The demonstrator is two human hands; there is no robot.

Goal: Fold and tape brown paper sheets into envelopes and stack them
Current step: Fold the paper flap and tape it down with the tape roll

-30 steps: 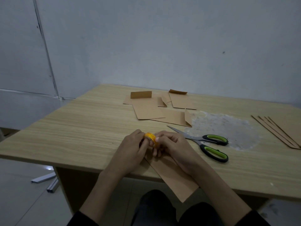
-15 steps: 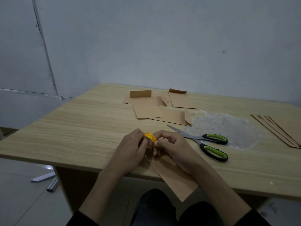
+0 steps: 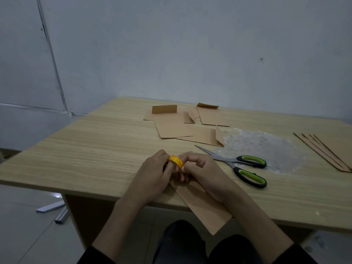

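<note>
A small yellow tape roll (image 3: 176, 161) is held between both hands near the table's front edge. My left hand (image 3: 152, 176) grips it from the left, and my right hand (image 3: 200, 170) has its curled fingers on the roll's right side. Under the hands lies a folded brown paper sheet (image 3: 205, 208) that hangs over the front edge. Several folded brown envelopes (image 3: 175, 128) lie spread at the back middle of the table. A fan of flat brown sheets (image 3: 327, 149) lies at the right edge.
Scissors with green and black handles (image 3: 242, 166) lie just right of my right hand, blades pointing left and back. A whitish worn patch (image 3: 262, 147) marks the wooden table (image 3: 85, 149). Metal bars (image 3: 55, 210) lie on the floor at the left.
</note>
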